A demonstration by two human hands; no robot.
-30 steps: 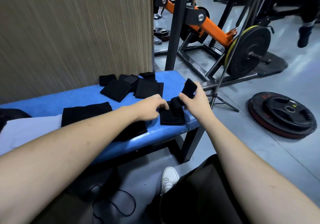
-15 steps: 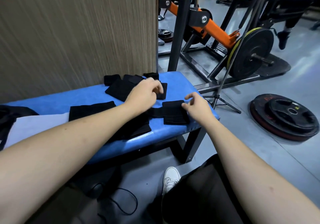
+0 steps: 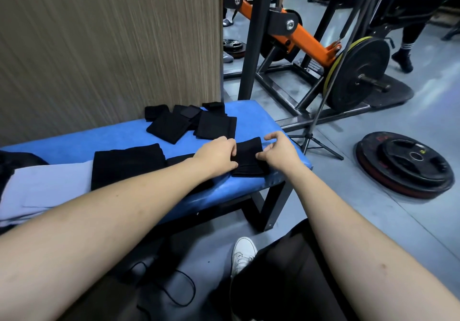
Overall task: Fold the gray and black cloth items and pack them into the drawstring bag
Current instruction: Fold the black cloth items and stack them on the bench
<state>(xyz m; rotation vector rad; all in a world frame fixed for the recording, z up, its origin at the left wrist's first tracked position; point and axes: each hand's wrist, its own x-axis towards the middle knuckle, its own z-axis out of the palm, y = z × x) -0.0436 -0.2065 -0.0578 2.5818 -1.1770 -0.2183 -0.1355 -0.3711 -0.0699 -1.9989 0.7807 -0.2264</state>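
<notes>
A gym floor of gray concrete is stretching out behind a blue padded bench (image 3: 249,116) that is standing against a wood-grain wall panel (image 3: 112,47). Near the bench's right end a small folded black cloth (image 3: 247,156) is lying flat on the padding, and both hands are working on it. The left hand (image 3: 216,157) is pinching the cloth's left edge, thumb and fingertips curling onto the fabric. The right hand (image 3: 280,152) is touching the cloth's right edge with its thumb and lower fingers, while the index finger is lifting clear above it; whether it is truly pinching the fabric is hard to tell.

Just beyond the hands, a cluster of folded black pieces (image 3: 189,121) is sitting toward the wall, some overlapping. To the left a larger black cloth (image 3: 127,164) is lying flat, partly under the left forearm, and beside it a light gray cloth (image 3: 44,189) is spreading toward the bench's left end. Another dark item (image 3: 15,161) is showing at the far left edge; what it is cannot be told.

On the floor to the right a stack of weight plates (image 3: 405,164) is resting, well apart from the bench. Behind it an orange-and-black machine (image 3: 308,42) is carrying a loaded plate (image 3: 358,72). A thin tripod stand (image 3: 311,136) is standing just beside the bench's right end. Below, a white sneaker (image 3: 242,253) is resting on the floor.
</notes>
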